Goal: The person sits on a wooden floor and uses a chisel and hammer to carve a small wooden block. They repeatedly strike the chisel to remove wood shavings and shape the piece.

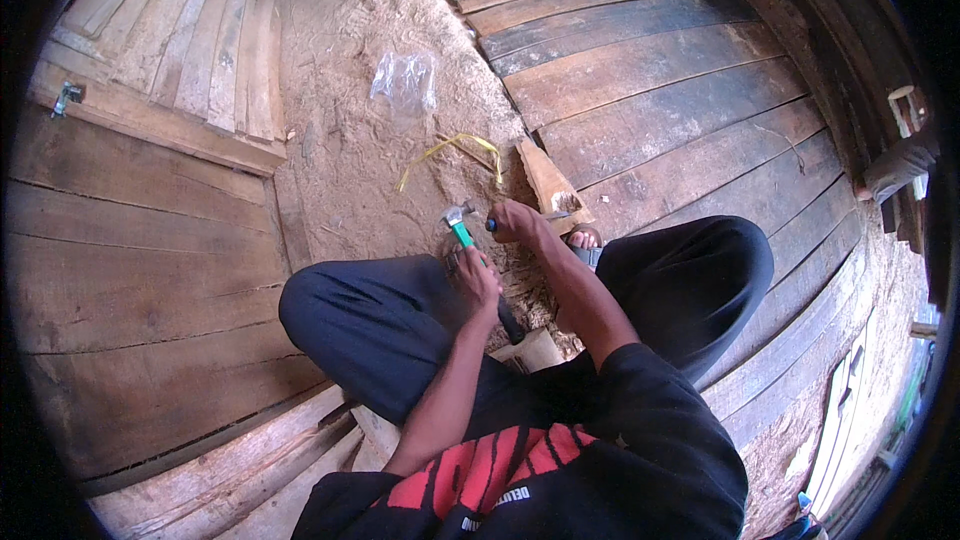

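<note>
Green-handled hammer, centre of scene, between the knees. Held in left hand, fingers wrapped round mid-handle, silver head at far end, black grip trailing near. Blue-handled chisel in right hand, fingers closed round its handle, blue butt poking out left, metal blade pointing right. Hammer head just left of butt, apparently not touching. Notched timber to the right, dark notch toward near end, blade at or over that end. Actual contact, cannot tell from this angle.

Main risk: off-centre blow on the small butt, likely landing on right-hand fingers, given how little butt sticks out. Second: blade skidding off the timber toward sandalled foot just beside, from a shallow angle or hard grain. Also possible: timber shifting under blows, with no clamp in sight; bracing by the foot, cannot confirm. Splitting near the notch, also possible from too hard a strike. Yellow strap and clear plastic sheet farther off on sawdust-strewn floor, apart from both hands.
</note>
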